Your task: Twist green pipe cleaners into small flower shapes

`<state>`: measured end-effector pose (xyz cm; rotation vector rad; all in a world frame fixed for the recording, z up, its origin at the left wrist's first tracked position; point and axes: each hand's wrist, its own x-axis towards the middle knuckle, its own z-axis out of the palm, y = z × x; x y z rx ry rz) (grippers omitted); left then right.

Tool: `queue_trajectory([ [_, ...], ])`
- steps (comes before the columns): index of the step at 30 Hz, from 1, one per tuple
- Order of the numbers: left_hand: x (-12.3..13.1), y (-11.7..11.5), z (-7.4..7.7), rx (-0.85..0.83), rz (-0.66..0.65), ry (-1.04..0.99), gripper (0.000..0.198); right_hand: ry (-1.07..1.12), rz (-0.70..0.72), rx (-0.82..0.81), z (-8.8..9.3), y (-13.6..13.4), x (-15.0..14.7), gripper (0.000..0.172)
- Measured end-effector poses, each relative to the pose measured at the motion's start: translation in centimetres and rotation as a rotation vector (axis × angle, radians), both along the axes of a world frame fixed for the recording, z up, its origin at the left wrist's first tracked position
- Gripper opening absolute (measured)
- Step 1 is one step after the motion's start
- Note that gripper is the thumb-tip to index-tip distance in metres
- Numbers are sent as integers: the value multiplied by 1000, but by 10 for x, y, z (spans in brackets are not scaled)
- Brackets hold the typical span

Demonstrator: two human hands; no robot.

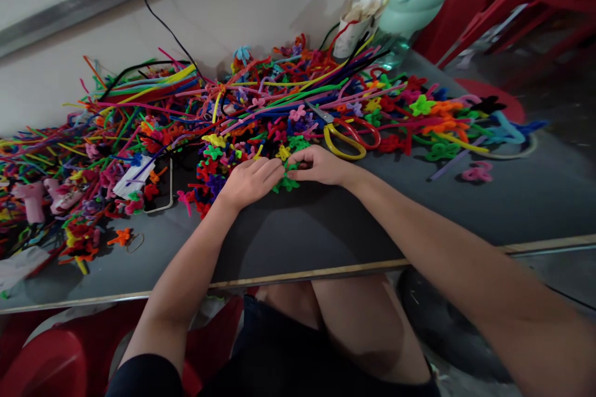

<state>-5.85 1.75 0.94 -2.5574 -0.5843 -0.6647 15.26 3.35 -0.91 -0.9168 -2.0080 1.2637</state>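
My left hand (pixel 254 181) rests low over the table with its fingers bent together, the tips meeting those of my right hand. My right hand (pixel 319 165) forms a pinch, thumb and forefinger curved toward each other. At the joined fingertips sits a green pipe-cleaner flower (pixel 286 183), partly covered by the fingers. Around the hands lies a heap of small pipe-cleaner flowers in red, blue, yellow and green, among them a yellow flower (pixel 282 152) just behind. Scissors (pixel 344 141) with yellow and red handles lie beyond my right hand, blades pointing away to the left.
Long loose pipe cleaners (pixel 288 94) spread across the heap along the wall. A phone (pixel 161 189) lies at left, near pink tools (pixel 31 201). At the back right stand a paper cup (pixel 349 40) and a green bottle (pixel 414 3). The table's front edge (pixel 326 272) runs beneath my forearms.
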Motion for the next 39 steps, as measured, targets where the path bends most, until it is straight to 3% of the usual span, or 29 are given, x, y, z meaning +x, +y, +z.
queue_trajectory([
  [3,10,-4,-6,-221,153,-125,19,-54,-153,203,1,-6,-7,24],
  [6,17,-5,-12,-543,309,-405,13,-72,-311,431,4,-13,-14,14],
  [8,19,-3,-15,-783,335,-599,14,-48,-366,489,4,-14,-17,15],
  [11,17,3,-18,-1078,244,-828,19,12,-405,409,4,-13,-16,20],
  [15,15,8,-21,-1287,140,-962,30,101,-364,184,0,-9,-12,25],
  [23,18,8,-28,-1129,57,-1015,39,207,-357,35,-5,-7,-12,29],
  [30,17,10,-33,-1180,80,-1039,43,220,-365,3,-6,-6,-14,31],
  [36,19,12,-38,-1197,153,-1033,48,178,-427,55,-7,-3,-15,33],
  [39,19,10,-33,-1109,162,-1030,45,143,-475,99,-10,-1,-17,34],
])
